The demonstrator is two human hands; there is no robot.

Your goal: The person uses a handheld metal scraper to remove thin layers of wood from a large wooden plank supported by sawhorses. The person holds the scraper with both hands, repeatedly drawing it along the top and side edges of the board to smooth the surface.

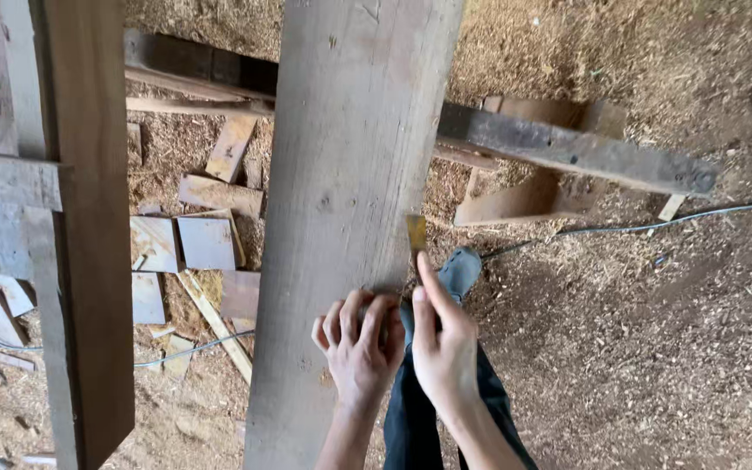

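A wide grey-brown wooden plank [341, 200] runs away from me, lying across a dark crossbeam [567, 150]. My left hand [359, 344] rests on the plank near its right edge with the fingers curled in; nothing shows inside it. My right hand [441, 344] is just beside it at the plank's edge. Its forefinger points up along the edge, and it pinches a narrow yellowish strip [416, 233] that lies against that edge. The two hands almost touch.
My dark trouser leg and grey shoe [461, 270] stand below the plank's edge on a sawdust floor [654, 348]. Several flat wood offcuts [206, 242] lie to the left. Another board [89, 261] stands at far left. A cable [654, 224] crosses the floor at right.
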